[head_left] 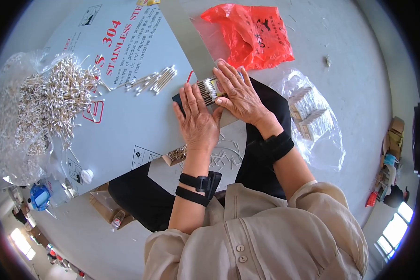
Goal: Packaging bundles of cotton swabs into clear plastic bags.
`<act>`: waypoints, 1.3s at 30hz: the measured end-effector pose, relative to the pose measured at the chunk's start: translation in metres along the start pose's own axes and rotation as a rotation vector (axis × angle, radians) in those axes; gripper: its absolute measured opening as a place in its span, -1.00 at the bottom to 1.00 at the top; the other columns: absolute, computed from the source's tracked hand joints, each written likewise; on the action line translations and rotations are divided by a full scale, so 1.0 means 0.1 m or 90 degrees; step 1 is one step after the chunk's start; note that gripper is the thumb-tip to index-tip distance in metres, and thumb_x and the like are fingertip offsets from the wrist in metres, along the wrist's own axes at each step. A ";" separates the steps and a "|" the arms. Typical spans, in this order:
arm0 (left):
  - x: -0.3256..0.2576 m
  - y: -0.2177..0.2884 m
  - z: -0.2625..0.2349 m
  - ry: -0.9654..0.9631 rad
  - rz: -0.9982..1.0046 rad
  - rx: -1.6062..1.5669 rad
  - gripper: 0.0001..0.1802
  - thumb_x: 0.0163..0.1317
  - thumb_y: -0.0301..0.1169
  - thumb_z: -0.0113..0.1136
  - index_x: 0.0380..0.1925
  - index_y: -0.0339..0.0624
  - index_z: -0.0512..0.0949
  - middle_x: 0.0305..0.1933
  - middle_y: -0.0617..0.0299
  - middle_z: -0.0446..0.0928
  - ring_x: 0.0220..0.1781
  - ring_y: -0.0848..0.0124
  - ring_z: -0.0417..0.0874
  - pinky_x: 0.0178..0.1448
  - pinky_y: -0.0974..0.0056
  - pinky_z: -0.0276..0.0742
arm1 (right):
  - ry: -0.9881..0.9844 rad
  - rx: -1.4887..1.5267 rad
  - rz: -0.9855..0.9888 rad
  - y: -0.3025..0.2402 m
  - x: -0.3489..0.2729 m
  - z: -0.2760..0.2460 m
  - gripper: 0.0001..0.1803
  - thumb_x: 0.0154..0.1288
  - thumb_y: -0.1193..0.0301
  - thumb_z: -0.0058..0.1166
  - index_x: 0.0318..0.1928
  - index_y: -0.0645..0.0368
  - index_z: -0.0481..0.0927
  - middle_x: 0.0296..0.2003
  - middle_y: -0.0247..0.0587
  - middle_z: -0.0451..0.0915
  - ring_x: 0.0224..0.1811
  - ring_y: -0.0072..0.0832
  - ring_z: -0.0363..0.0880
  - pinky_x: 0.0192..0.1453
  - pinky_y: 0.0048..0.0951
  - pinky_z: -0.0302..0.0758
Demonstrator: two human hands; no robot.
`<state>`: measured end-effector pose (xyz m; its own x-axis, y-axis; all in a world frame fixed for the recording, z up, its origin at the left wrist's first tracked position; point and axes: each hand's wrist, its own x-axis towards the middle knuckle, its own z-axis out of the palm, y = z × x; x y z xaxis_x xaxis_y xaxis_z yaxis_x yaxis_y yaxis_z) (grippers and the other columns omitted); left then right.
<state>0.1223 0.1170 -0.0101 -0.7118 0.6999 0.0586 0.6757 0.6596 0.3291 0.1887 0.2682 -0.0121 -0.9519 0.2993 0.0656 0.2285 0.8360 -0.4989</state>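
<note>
A row of cotton swabs (207,91) with white tips lies at the table's corner, beside a clear pack with a yellow label (219,87). Over its left end my left hand (198,122) lies flat, fingers stretched out, on something dark (177,99) that is mostly covered. My right hand (240,96) rests flat on the labelled end, its fingers long and slightly apart. The two thumbs come close together at the near side. My palms hide much of the pack. A loose bunch of cotton swabs (162,80) lies on the table to the left.
A big heap of cotton swabs (56,95) spills from a clear bag on the grey-blue table (126,133). A red plastic bag (254,39) lies ahead. To the right, a clear bag holds white packs (308,112). An open carton (176,155) with swabs sits near my left wrist.
</note>
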 end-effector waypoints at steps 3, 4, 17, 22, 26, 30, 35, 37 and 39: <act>0.02 0.07 0.03 0.013 0.001 -0.001 -0.09 0.36 0.10 -0.01 0.47 -0.31 -0.02 0.56 -0.04 -0.06 0.61 0.07 -0.08 0.55 -0.17 -0.17 | 0.000 0.015 0.000 -0.01 0.00 0.01 -0.06 0.35 -0.34 -0.40 0.50 0.07 0.06 0.50 -0.10 0.05 0.57 -0.19 -0.08 0.61 -0.07 -0.32; 0.02 0.08 0.04 0.013 0.001 0.000 -0.09 0.36 0.10 -0.01 0.47 -0.31 -0.02 0.56 -0.04 -0.06 0.61 0.07 -0.08 0.55 -0.17 -0.17 | 0.000 0.015 0.000 -0.01 0.01 0.01 -0.06 0.35 -0.34 -0.40 0.50 0.07 0.06 0.50 -0.10 0.05 0.57 -0.19 -0.08 0.61 -0.07 -0.32; 0.03 0.14 0.00 -0.011 -0.018 -0.016 -0.01 0.31 0.10 0.07 0.47 -0.37 -0.06 0.56 -0.04 -0.08 0.62 0.08 -0.12 0.56 -0.18 -0.20 | -0.030 0.266 -0.028 0.17 -0.02 -0.04 -0.20 0.30 0.29 -0.03 0.52 0.05 0.03 0.51 -0.12 0.04 0.59 -0.21 -0.14 0.62 -0.06 -0.32; 0.04 0.19 0.02 -0.011 -0.025 -0.015 0.00 0.28 0.08 0.12 0.46 -0.39 -0.04 0.57 -0.05 -0.09 0.62 0.07 -0.12 0.57 -0.17 -0.21 | -0.047 0.363 -0.021 0.23 -0.03 -0.05 -0.19 0.24 0.42 -0.04 0.51 0.07 0.04 0.51 -0.15 0.06 0.60 -0.23 -0.17 0.62 -0.07 -0.36; 0.05 0.18 0.04 -0.002 -0.019 -0.012 -0.01 0.29 0.08 0.10 0.46 -0.40 -0.03 0.57 -0.05 -0.07 0.61 0.06 -0.11 0.57 -0.17 -0.21 | 0.077 0.466 0.054 0.22 -0.06 0.00 -0.26 0.23 0.54 0.01 0.45 0.12 0.20 0.44 -0.11 0.19 0.57 -0.25 -0.05 0.59 -0.20 -0.19; 0.07 0.15 0.03 0.022 -0.001 -0.008 -0.05 0.31 0.06 0.07 0.45 -0.40 0.00 0.55 -0.08 -0.01 0.60 0.03 -0.06 0.56 -0.17 -0.19 | 0.424 0.830 0.422 0.14 -0.06 0.11 -0.42 0.35 0.52 0.08 0.35 0.31 0.30 0.28 -0.13 0.40 0.32 -0.35 0.37 0.39 -0.35 0.26; 0.04 -0.01 0.10 0.130 0.009 -0.095 -0.17 0.30 -0.18 0.14 0.42 -0.40 0.07 0.50 -0.17 0.08 0.55 -0.03 0.06 0.54 -0.18 -0.09 | 0.221 1.399 0.387 0.40 -0.14 0.53 -0.67 0.42 0.26 0.07 0.09 0.15 0.52 -0.05 -0.28 0.65 -0.01 -0.41 0.58 0.07 -0.34 0.46; 0.10 -0.05 0.07 0.189 0.035 -0.156 -0.19 0.25 -0.36 0.18 0.42 -0.41 0.07 0.47 -0.23 0.12 0.52 -0.09 0.12 0.53 -0.19 -0.02 | 0.195 1.356 0.303 0.43 -0.11 0.59 -0.69 0.45 0.26 0.03 0.08 0.14 0.53 -0.03 -0.25 0.64 0.03 -0.41 0.57 0.16 -0.33 0.43; 0.15 -0.10 0.16 0.278 0.042 -0.256 -0.22 0.26 -0.44 0.15 0.42 -0.41 0.06 0.46 -0.32 0.10 0.52 -0.19 0.09 0.55 -0.15 -0.03 | 0.144 1.332 0.263 0.52 -0.09 0.61 -0.66 0.46 0.26 0.01 0.10 0.20 0.52 0.04 -0.17 0.62 0.11 -0.33 0.55 0.27 -0.26 0.39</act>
<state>0.1080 0.1248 -0.0279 -0.7412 0.5021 0.4456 0.6565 0.4039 0.6371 0.1967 0.2816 -0.0912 -0.8488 0.4523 -0.2737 -0.2904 -0.8315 -0.4736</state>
